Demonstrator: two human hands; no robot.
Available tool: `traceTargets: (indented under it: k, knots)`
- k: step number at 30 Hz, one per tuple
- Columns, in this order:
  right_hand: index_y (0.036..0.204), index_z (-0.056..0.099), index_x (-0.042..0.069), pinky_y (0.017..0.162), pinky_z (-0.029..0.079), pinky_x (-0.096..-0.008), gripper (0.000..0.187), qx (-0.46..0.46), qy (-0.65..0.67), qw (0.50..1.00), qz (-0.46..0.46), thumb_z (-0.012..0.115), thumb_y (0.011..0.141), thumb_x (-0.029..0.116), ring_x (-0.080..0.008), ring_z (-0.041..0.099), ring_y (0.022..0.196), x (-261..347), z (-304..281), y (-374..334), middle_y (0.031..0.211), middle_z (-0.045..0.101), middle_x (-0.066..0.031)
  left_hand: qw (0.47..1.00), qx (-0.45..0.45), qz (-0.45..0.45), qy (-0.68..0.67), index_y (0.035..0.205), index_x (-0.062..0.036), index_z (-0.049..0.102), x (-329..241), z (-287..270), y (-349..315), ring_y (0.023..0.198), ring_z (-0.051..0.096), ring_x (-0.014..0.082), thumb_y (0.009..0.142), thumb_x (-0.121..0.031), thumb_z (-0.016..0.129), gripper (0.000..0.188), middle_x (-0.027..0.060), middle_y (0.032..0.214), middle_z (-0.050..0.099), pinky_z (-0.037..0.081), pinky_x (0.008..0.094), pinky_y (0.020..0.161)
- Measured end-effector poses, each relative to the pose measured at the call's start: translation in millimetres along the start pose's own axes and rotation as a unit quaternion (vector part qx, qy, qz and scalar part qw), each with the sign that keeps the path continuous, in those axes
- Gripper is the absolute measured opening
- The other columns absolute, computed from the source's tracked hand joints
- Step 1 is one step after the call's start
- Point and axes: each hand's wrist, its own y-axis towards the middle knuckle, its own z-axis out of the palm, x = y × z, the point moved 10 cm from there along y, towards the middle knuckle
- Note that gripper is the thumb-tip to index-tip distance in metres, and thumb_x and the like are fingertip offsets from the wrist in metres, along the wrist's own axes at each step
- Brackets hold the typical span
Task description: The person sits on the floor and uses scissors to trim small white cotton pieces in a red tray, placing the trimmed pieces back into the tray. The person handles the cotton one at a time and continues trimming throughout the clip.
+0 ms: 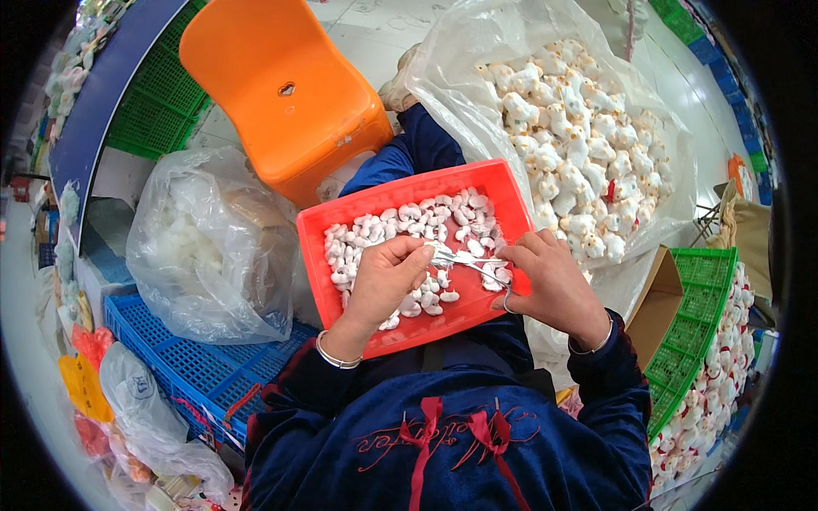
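Note:
My left hand (394,277) is closed in a pinch on a small white plush piece (440,252) above a red plastic tray (381,343). In my right hand (552,281) is a pair of metal scissor-handled forceps (467,261), with a finger loop showing by the thumb. Their narrow end points left and meets the white piece at my left fingertips; the exact tips cannot be made out. The tray rests on my lap and holds many loose small white curved plush pieces (372,228), thickest along its far and left sides.
Far right stands a large clear plastic bag (456,94) of white plush toys (579,145). An orange chair (281,94) is beyond the tray. To the left are a bag of white stuffing (183,243) and a blue crate (183,349); a green crate (694,332) stands at right.

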Motion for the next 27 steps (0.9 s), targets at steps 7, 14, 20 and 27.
traceTargets:
  k: [7,14,20,27]
  knots:
    - [0.118,0.067,0.008,0.093,0.044,-0.0429,0.055,-0.011,0.012,1.000,0.004,0.088,0.069,0.024,-0.0318,0.059,0.110,2,2,2,0.111,0.064,-0.0116,1.000,-0.007,0.022,0.020,0.107,0.0021,0.072,-5,-3,-2,0.059,0.048,0.0028,0.100,-0.011,0.067,0.016,-0.0019,0.076,0.063,0.035,0.0182,0.052]
    - [0.106,0.073,0.006,0.078,0.051,-0.0403,0.034,0.028,0.107,0.994,-0.015,0.082,0.075,0.017,-0.0283,0.068,0.085,-6,14,1,0.090,0.069,-0.0119,0.999,-0.012,0.043,-0.017,0.112,0.0020,0.072,-9,-8,-1,0.060,0.047,0.0028,0.100,-0.013,0.069,0.019,-0.0028,0.075,0.061,0.035,0.0181,0.053]
    - [0.103,0.073,0.002,0.073,0.053,-0.0413,0.030,0.039,0.163,0.986,-0.017,0.081,0.077,0.015,-0.0318,0.068,0.085,-7,21,3,0.090,0.069,-0.0145,0.997,-0.001,0.071,0.034,0.114,0.0031,0.071,-17,-6,-2,0.060,0.046,0.0022,0.100,-0.014,0.068,0.022,-0.0044,0.072,0.057,0.035,0.0182,0.053]
    - [0.102,0.073,0.002,0.075,0.053,-0.0406,0.030,0.039,0.150,0.988,-0.022,0.081,0.077,0.015,-0.0315,0.067,0.086,-9,23,2,0.091,0.068,-0.0152,0.998,-0.007,0.059,0.010,0.112,0.0024,0.072,-16,-9,-3,0.063,0.046,0.0015,0.100,-0.014,0.068,0.021,-0.0049,0.075,0.058,0.037,0.0181,0.056]
